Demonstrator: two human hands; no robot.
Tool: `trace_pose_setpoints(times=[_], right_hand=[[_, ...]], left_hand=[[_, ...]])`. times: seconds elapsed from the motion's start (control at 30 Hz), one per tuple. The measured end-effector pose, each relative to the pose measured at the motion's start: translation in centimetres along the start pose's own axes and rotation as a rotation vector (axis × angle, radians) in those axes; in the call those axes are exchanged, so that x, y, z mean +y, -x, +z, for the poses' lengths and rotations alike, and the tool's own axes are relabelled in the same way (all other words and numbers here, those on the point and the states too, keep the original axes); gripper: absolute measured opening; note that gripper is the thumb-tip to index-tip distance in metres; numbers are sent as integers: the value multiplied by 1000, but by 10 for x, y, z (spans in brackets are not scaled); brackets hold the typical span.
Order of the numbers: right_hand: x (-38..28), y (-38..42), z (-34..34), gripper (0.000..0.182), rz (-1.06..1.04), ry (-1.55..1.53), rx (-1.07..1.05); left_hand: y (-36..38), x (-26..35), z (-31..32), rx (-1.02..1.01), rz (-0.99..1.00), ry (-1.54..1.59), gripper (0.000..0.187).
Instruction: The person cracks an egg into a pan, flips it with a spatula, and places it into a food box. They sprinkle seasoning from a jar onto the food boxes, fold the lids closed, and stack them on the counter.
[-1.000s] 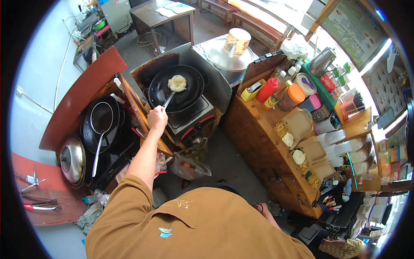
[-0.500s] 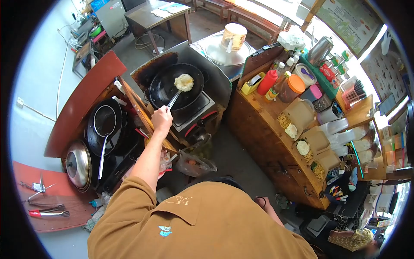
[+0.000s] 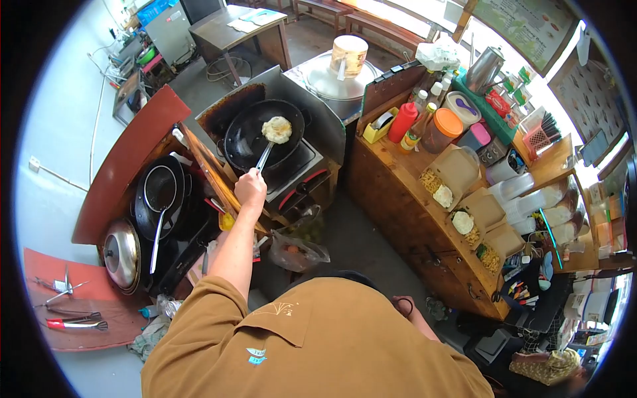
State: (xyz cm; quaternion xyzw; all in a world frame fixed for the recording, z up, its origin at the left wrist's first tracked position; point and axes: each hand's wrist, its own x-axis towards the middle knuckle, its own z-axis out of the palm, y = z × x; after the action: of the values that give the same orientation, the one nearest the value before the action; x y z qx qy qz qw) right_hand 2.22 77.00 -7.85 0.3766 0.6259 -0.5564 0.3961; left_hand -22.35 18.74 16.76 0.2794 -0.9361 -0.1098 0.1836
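My left hand (image 3: 251, 188) is closed around the handle of a metal spatula (image 3: 265, 158). A fried egg (image 3: 277, 130), white with browned patches, rests on the spatula's head above the black wok (image 3: 239, 131). The wok sits on a gas stove (image 3: 302, 161) behind a metal splash guard. Low at my right side, my right hand (image 3: 402, 304) is mostly hidden by my body, with a dark band near the wrist; its fingers do not show clearly.
On the wooden counter to the right stand open takeaway boxes (image 3: 455, 170) with noodles and eggs, a red squeeze bottle (image 3: 402, 123) and an orange-lidded jar (image 3: 443, 131). To the left are a strainer (image 3: 161, 186) over another pan and a metal lid (image 3: 122, 255). A plastic bag (image 3: 298, 251) hangs below the stove.
The egg on the spatula now shows more browning and lies flatter. My left hand still grips the handle at nearly the same place. The whole view has shifted slightly.
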Motion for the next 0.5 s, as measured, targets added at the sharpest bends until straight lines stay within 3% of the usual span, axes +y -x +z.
trace_pose_setpoints(times=[0.07, 0.13, 0.27, 0.33, 0.47, 0.5], right_hand=[[14, -18, -17, 21, -87, -39, -48], [17, -26, -30, 20, -498, 412, -169], [9, -33, -47, 20, -417, 404, -154], [-10, -11, -44, 20, -84, 70, -14], [-18, -10, -62, 18, -108, 249, 56], [9, -46, -88, 18, -518, 625, -29]], left_hand=[[3, 6, -2, 1, -12, -35, 14], [5, 9, 1, -8, -20, -55, 14], [11, 15, 1, -18, -27, -67, 15], [12, 17, 3, -11, -29, -77, 15], [16, 17, 8, 74, 47, -117, 18], [17, 18, 8, 75, 44, -118, 18]])
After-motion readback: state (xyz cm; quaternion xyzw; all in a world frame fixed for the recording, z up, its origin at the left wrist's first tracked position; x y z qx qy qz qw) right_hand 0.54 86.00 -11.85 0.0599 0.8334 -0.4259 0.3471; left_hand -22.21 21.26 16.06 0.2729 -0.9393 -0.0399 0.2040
